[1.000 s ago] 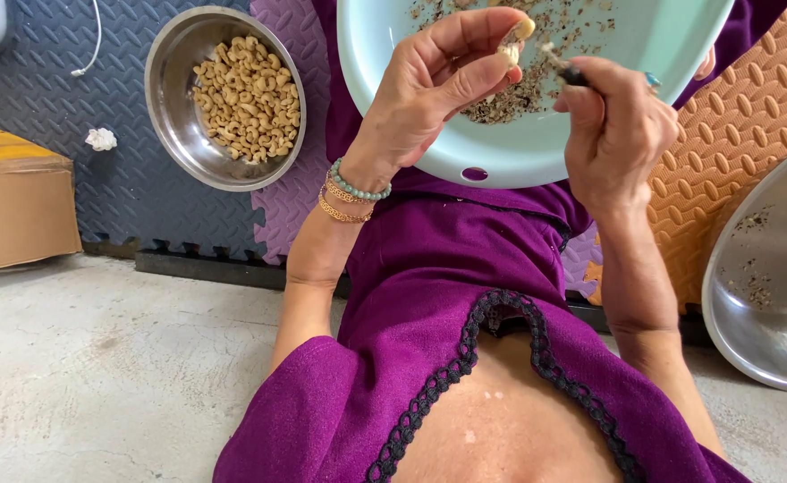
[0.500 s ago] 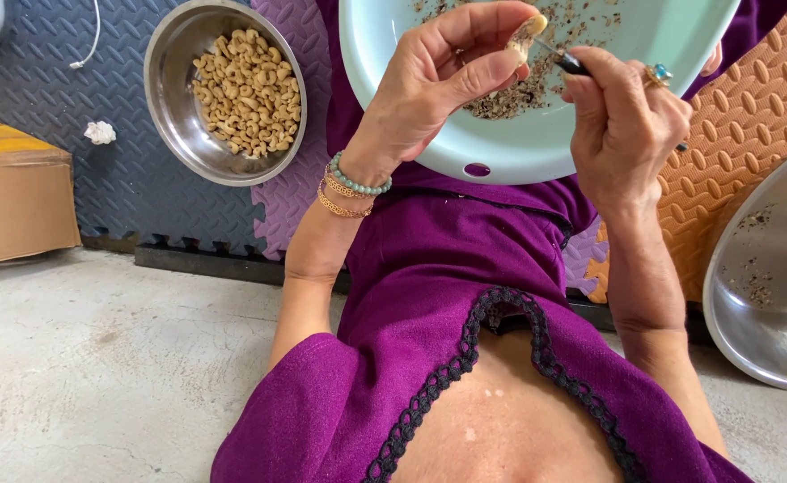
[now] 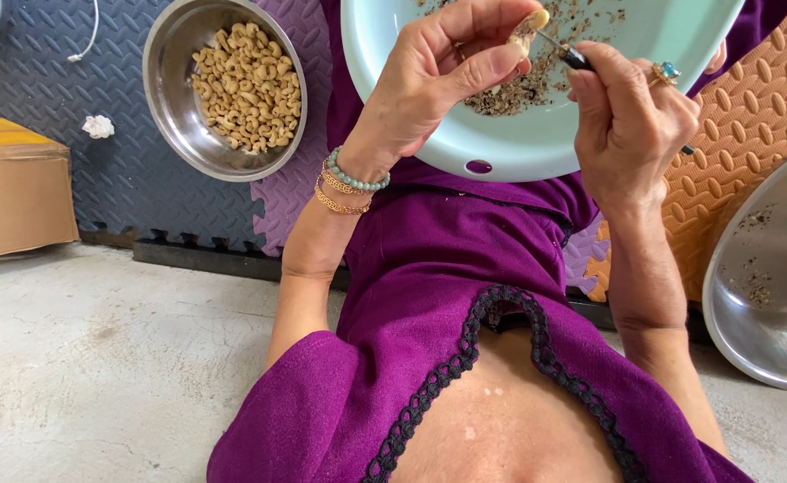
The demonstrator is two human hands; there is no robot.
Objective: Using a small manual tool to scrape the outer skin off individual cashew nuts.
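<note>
The left hand (image 3: 447, 85) pinched a cashew (image 3: 529, 27) over the pale green basin (image 3: 537, 143), the right hand (image 3: 630, 121) gripped a small pick (image 3: 577, 59) scraping it, while many peeled nuts filled the steel bowl (image 3: 174, 116).

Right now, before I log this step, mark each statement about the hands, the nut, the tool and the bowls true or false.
1. The left hand pinches a pale nut over the light green basin. True.
2. The right hand is empty. False: it holds a thin dark-handled tool with its tip at the nut.
3. The steel bowl on the mat is full of dark husk scraps. False: it holds pale peeled nuts; the dark scraps lie in the basin.
4. Bracelets sit on the left wrist. True.
5. The second steel bowl at the right edge is nearly empty. True.
</note>
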